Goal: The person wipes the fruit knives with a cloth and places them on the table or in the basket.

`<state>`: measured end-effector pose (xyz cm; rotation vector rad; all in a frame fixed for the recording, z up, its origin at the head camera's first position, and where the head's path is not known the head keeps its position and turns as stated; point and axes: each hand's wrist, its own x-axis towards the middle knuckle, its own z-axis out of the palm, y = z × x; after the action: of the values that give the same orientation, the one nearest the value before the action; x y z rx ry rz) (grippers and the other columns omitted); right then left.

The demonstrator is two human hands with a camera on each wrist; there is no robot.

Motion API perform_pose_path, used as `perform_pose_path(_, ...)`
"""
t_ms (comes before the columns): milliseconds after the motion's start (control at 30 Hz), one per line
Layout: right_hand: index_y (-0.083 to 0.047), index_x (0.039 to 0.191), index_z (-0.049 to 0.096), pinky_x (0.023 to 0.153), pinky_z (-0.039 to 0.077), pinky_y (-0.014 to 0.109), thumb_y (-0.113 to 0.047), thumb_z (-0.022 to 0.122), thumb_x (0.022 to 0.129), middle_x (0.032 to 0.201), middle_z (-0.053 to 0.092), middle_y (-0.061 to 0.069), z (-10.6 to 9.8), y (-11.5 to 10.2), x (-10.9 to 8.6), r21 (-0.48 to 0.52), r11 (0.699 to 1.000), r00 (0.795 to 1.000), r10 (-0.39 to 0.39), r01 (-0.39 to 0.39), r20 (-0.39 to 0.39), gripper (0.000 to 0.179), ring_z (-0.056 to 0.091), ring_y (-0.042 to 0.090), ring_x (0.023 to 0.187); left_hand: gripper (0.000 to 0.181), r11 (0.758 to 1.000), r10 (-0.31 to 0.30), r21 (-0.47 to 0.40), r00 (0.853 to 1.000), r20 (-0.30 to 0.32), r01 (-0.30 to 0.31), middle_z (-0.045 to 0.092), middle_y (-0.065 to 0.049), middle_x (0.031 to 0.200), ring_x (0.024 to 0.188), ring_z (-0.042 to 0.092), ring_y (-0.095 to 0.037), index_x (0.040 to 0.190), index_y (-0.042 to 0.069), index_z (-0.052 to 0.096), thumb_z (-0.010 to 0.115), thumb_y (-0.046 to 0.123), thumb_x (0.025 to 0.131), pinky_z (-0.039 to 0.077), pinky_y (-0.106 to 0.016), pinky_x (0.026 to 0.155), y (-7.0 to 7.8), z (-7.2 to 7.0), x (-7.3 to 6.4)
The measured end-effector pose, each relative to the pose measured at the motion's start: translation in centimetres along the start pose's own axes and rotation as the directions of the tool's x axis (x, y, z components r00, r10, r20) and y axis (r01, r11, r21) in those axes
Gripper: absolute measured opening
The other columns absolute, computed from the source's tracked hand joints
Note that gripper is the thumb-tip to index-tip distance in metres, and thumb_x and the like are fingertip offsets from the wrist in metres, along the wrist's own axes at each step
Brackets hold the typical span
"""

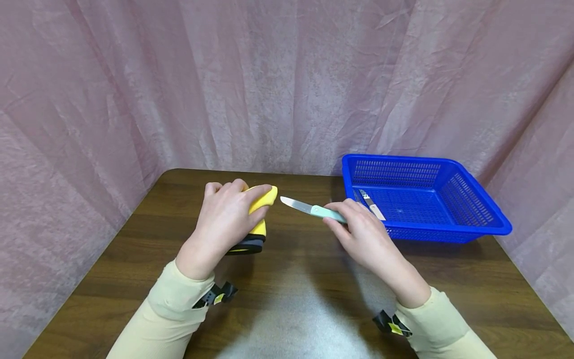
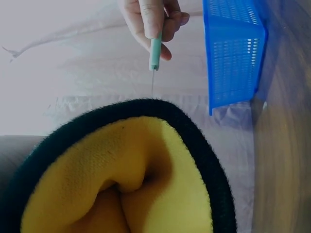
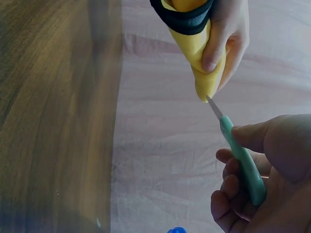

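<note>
My left hand [image 1: 226, 212] grips a folded yellow cloth [image 1: 258, 227] with a dark border, held up over the table. In the left wrist view the cloth's yellow inner side [image 2: 165, 145] and black edge fill the lower part. My right hand [image 1: 362, 232] holds a knife by its mint-green handle [image 1: 327, 213], the bare blade [image 1: 296, 205] pointing left at the cloth. From the right wrist, the blade tip [image 3: 210, 100] shows right at the cloth's lower end, and my right fingers curl around the handle [image 3: 243, 160].
A blue plastic basket [image 1: 448, 229] stands at the right back of the wooden table [image 1: 287, 294]. Inside it lies a white-handled knife [image 1: 373, 206] near the left wall, with another dark item beside it. A pink curtain [image 1: 278, 89] hangs behind the table.
</note>
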<state>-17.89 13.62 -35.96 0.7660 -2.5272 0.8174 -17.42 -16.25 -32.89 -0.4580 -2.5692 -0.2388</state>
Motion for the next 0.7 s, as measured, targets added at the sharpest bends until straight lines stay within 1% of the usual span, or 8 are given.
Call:
perform_pose_path(167, -0.013, 0.116, 0.076, 0.08, 0.046, 0.044, -0.021, 0.078, 0.105, 0.094, 0.068, -0.003, -0.12, -0.07, 0.07, -0.009, 0.999, 0.999, 0.035, -0.035, -0.011, 0.014, 0.06, 0.019, 0.085, 0.041, 1.0, 0.01, -0.004, 1.0, -0.011, -0.01, 0.065, -0.005, 0.089, 0.082, 0.066, -0.026, 0.136, 0.028, 0.079, 0.085, 0.031, 0.095, 0.042, -0.057, 0.092, 0.17, -0.14, -0.04)
perform_pose_path(300, -0.013, 0.114, 0.073, 0.08, 0.045, 0.043, -0.021, 0.078, 0.104, 0.095, 0.069, -0.002, -0.15, -0.09, 0.09, -0.012, 0.999, 0.999, 0.043, -0.043, -0.017, 0.014, 0.06, 0.02, 0.086, 0.041, 1.0, 0.011, -0.003, 1.0, -0.015, -0.011, 0.066, -0.005, 0.089, 0.082, 0.066, -0.027, 0.136, 0.028, 0.079, 0.085, 0.032, 0.095, 0.042, -0.057, 0.093, 0.23, -0.22, -0.07)
perform_pose_path(533, -0.013, 0.113, 0.072, 0.084, 0.045, 0.046, -0.023, 0.076, 0.106, 0.097, 0.07, -0.002, -0.19, -0.2, 0.06, -0.023, 0.998, 0.998, 0.051, -0.051, -0.021, 0.012, 0.062, 0.02, 0.087, 0.041, 1.0, 0.008, 0.005, 1.0, -0.018, -0.008, 0.067, -0.007, 0.092, 0.085, 0.067, -0.028, 0.136, 0.028, 0.079, 0.084, 0.033, 0.095, 0.042, -0.057, 0.093, 0.28, -0.35, -0.01)
perform_pose_path(700, -0.014, 0.11, 0.073, 0.085, 0.046, 0.048, -0.023, 0.073, 0.108, 0.094, 0.068, -0.002, -0.27, -0.3, 0.08, -0.034, 0.998, 0.999, 0.048, -0.049, -0.022, 0.01, 0.061, 0.02, 0.085, 0.041, 1.0, 0.007, 0.013, 1.0, -0.018, -0.007, 0.068, -0.008, 0.094, 0.087, 0.068, -0.029, 0.136, 0.028, 0.079, 0.085, 0.034, 0.095, 0.042, -0.057, 0.094, 0.3, -0.45, 0.01)
